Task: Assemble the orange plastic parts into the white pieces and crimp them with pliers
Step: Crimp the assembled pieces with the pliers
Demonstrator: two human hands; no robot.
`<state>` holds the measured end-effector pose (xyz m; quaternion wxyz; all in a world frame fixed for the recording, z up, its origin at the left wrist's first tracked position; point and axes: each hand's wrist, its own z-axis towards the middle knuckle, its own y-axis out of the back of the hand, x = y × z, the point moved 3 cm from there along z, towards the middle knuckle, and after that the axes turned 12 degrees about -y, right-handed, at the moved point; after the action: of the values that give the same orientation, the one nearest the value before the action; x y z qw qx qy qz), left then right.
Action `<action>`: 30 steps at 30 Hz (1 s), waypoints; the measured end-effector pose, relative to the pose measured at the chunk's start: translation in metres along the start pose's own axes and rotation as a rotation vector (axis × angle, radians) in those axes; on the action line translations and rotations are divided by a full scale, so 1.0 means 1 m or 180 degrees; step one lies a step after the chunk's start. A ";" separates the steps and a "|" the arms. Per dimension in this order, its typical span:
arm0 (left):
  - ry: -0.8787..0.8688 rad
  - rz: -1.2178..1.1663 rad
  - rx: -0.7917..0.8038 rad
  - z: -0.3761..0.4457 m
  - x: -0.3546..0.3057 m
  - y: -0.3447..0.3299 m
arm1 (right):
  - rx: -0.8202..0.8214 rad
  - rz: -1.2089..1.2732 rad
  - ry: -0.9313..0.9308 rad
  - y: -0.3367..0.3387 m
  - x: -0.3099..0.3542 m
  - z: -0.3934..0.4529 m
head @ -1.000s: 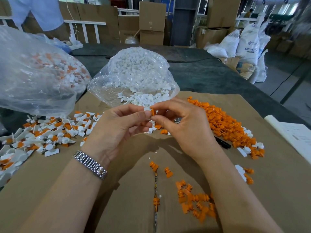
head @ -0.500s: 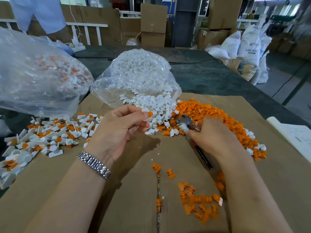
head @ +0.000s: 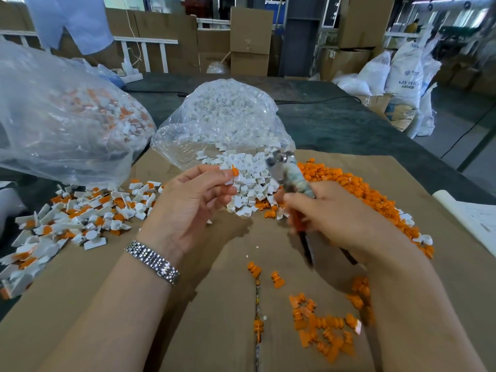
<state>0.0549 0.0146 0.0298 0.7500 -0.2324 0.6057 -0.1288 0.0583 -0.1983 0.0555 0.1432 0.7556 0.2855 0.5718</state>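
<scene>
Orange part [head: 234, 171] sits pushed into a white piece [head: 230, 181], both pinched between thumb and fingertips of my left hand [head: 188, 208], held up just in front of the white pile. Left wrist wears a metal watch band [head: 153, 261].

My right hand [head: 341, 218] grips the pliers [head: 288, 175] by the handles, fingers curled round them. Pliers head points up and away, tilted toward the left hand, near the held piece but apart from it. Pliers and right hand are motion-blurred, so I cannot tell how the jaws stand.

Loose white pieces [head: 249, 189] lie heaped between my hands and spill from the mouth of a clear bag [head: 225, 122] full of the same. Loose orange parts [head: 349, 189] form a long heap behind and right of my right hand. A smaller scatter of orange parts [head: 322, 328] lies close to me, by my right forearm, two lone ones just left of it.

Finished white-and-orange pieces [head: 80, 216] lie spread at the left. Behind them a bigger clear bag [head: 64, 124] holds more of the mix.

All of it rests on flattened cardboard [head: 134, 304] over a dark table [head: 349, 122]. White paper [head: 477, 218] pokes in at the right edge. Cardboard boxes [head: 251, 41] and white sacks [head: 402, 79] stand in the background.
</scene>
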 end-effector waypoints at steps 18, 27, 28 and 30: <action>-0.0328 0.0667 -0.0121 -0.008 -0.001 -0.010 | 0.0058 -0.0719 0.0545 -0.035 0.019 -0.018; -0.0298 0.0595 -0.0198 -0.007 -0.005 -0.007 | -0.0741 -0.0926 0.0580 -0.048 0.021 -0.008; -0.0304 0.0599 -0.0196 -0.006 -0.006 -0.006 | -0.0796 -0.0937 0.0611 -0.049 0.022 -0.008; -0.0316 0.0613 -0.0193 -0.006 -0.007 -0.004 | -0.0813 -0.0956 0.0670 -0.050 0.021 -0.007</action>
<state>0.0484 0.0128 0.0368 0.7807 -0.2017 0.5909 -0.0260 0.0418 -0.1464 0.0469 0.2907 0.6165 0.3334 0.6513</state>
